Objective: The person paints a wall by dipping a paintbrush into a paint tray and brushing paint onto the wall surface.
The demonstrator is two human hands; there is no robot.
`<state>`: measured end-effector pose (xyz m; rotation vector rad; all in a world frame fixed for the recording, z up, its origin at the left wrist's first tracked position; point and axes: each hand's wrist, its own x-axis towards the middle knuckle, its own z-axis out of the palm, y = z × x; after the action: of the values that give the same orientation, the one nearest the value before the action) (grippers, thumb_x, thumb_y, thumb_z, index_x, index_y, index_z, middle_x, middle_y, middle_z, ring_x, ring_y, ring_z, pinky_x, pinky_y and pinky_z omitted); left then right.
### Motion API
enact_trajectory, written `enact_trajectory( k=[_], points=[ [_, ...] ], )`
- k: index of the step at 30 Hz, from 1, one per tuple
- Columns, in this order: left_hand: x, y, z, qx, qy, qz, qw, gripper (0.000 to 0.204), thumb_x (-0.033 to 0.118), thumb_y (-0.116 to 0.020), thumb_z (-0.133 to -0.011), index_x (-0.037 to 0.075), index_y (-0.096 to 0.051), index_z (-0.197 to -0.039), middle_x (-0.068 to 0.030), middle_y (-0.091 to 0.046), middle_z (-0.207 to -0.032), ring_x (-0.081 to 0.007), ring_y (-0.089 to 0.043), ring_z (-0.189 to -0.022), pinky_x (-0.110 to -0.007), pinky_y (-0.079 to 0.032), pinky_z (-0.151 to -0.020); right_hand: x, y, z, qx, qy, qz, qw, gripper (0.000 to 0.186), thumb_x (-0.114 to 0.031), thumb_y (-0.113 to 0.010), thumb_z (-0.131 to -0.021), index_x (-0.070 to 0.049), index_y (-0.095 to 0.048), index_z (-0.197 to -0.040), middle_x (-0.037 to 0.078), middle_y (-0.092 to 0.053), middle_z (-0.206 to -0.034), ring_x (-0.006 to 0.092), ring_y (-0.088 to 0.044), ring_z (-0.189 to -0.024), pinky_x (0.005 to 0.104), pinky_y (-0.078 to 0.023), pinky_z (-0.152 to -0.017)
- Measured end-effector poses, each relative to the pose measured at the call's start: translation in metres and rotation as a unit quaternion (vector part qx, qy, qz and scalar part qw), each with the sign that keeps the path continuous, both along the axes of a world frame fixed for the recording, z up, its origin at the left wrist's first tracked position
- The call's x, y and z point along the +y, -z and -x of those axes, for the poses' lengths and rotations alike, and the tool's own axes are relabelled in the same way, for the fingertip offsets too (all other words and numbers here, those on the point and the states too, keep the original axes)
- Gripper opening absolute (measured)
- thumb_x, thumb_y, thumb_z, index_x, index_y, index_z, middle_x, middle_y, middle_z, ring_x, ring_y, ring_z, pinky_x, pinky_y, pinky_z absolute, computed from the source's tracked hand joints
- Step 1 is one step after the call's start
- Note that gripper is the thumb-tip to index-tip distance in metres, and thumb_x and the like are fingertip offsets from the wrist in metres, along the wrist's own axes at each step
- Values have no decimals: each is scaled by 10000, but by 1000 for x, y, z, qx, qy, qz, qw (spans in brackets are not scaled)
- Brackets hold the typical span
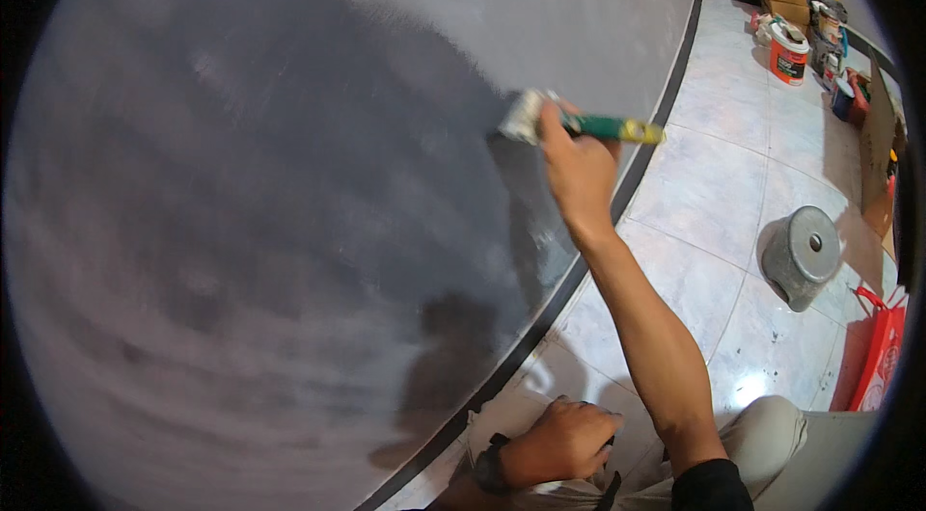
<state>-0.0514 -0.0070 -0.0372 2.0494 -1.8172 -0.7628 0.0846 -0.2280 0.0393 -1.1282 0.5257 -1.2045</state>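
Observation:
My right hand (585, 164) is closed around a paintbrush (603, 127) with a green and yellow handle. The brush's pale bristles are at the wall (318, 145), by the border between a dark grey painted area and lighter grey; whether they touch it is hard to tell. Low in the view, my left hand (564, 441) rests near my lap with its fingers curled in. A dark bit shows by those fingers, but I cannot make out what it is. A dark watch (490, 469) is on that wrist.
A black baseboard (540, 326) runs between wall and tiled floor (709, 178). On the right stand a grey stool (805, 251) and a red bag (880, 357). Farther off are a white-and-orange paint bucket (789, 56), cardboard boxes (786, 0) and several cans.

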Motion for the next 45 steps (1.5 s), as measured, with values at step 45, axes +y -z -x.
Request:
enact_trajectory(
  k=[45],
  points=[
    [297, -288, 37, 96, -385, -368, 841, 303, 235, -642, -942, 22, -633, -1157, -172, -677, -1123, -305, -668, -1067, -406, -525, -903, 49, -307, -8, -70, -183, -91, 976, 228, -281, -670, -929, -130, -682, -1100, 36, -718, -886, 78, -641, -700, 302, -508, -564]
  ],
)
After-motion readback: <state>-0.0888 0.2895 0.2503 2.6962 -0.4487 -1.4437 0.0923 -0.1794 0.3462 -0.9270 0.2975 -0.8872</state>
